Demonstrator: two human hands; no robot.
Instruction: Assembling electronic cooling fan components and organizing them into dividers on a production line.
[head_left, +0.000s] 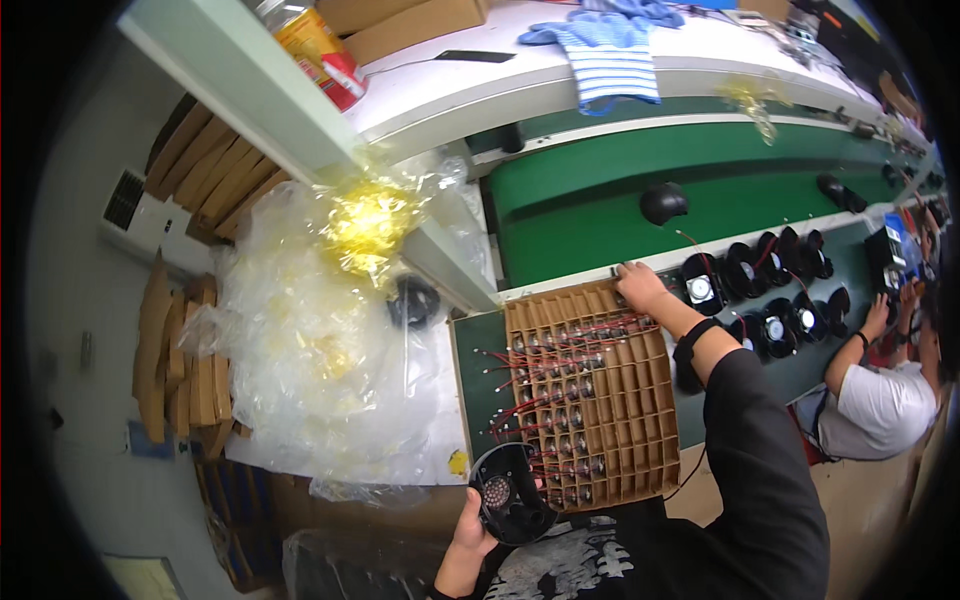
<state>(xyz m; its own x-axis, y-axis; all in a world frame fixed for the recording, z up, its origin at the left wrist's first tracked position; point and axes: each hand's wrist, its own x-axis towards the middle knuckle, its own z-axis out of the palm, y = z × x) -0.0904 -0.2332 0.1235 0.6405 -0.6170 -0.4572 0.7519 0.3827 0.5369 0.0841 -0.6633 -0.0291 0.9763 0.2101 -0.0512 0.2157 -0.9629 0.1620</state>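
My left hand (470, 526) grips a round black plastic housing (519, 517) by its rim, close to my body. A round, dotted insert shows inside that housing. Stretched out to the far right corner of a cardboard divider tray (640, 455), my right hand (640, 284) has its fingers closed at the tray's edge. Something small and dark is at its fingertips, too small to name. Small round metallic parts (560, 418) with red wires stand in several rows of the tray's cells, mostly on its left side.
Several black housings (742, 270) stand on the bench to the right, some with lamp-like inserts. Another housing (664, 204) lies on the green conveyor belt (570, 185). Clear plastic bags (300, 350) pile up at left beside a metal post (250, 85). A co-worker (880, 405) sits at far right.
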